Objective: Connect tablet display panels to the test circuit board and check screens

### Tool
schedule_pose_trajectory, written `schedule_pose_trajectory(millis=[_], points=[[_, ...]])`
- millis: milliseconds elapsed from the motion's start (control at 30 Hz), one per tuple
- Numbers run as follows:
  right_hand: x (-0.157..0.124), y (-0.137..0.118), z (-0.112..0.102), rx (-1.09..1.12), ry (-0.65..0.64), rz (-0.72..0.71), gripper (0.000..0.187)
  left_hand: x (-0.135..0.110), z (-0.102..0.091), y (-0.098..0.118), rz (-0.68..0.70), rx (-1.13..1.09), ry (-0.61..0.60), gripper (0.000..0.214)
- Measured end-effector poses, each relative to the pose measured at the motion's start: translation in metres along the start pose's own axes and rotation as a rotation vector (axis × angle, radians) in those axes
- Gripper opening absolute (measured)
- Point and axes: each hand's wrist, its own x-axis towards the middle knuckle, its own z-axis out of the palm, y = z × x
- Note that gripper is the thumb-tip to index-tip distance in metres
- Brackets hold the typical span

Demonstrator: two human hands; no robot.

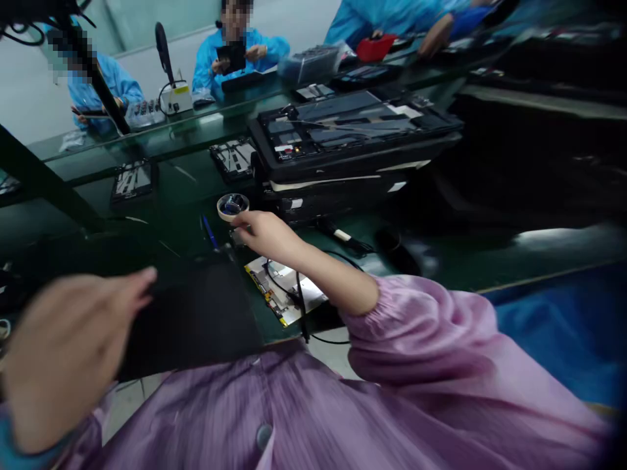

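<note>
My right hand, in a pink sleeve, reaches forward over the green bench. Its fingers are curled down onto a small dark thing I cannot make out, just below a roll of tape. Under my forearm lies a bare circuit board with a black cable across it. My left hand is raised close to the camera at the lower left. It is blurred, with fingers stretched out to the right and nothing in them. It hovers at the left edge of a flat black panel.
A stack of black trays holding opened devices stands behind the tape. A blue pen lies to the left, a black-handled tool to the right. Opened devices lie farther back. Several people in blue coats work across the bench.
</note>
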Motion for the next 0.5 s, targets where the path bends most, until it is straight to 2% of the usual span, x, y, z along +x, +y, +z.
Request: schedule_pose_trajectory(millis=[67,133,200,300,400,500], points=[[0.027,-0.009,0.010,-0.008,-0.033,-0.030,0.028,-0.020,0.025,0.022,0.111,0.054,0.055,0.066],[0.048,-0.017,0.027,-0.021,-0.075,-0.077,0.027,-0.040,0.052,0.038,0.322,0.116,0.151,0.052],[0.060,-0.023,0.043,-0.038,-0.103,-0.124,0.032,-0.055,0.072,0.045,0.362,0.141,0.123,0.041],[0.066,-0.032,0.054,-0.054,-0.104,-0.159,0.026,-0.063,0.086,0.050,0.263,0.063,0.015,0.030],[0.058,-0.041,0.037,-0.056,-0.002,-0.153,0.030,-0.047,0.091,0.063,0.165,-0.144,-0.096,0.041],[0.033,-0.051,0.002,0.037,0.233,-0.162,0.043,-0.017,0.103,0.083,0.068,-0.229,-0.204,0.056]])
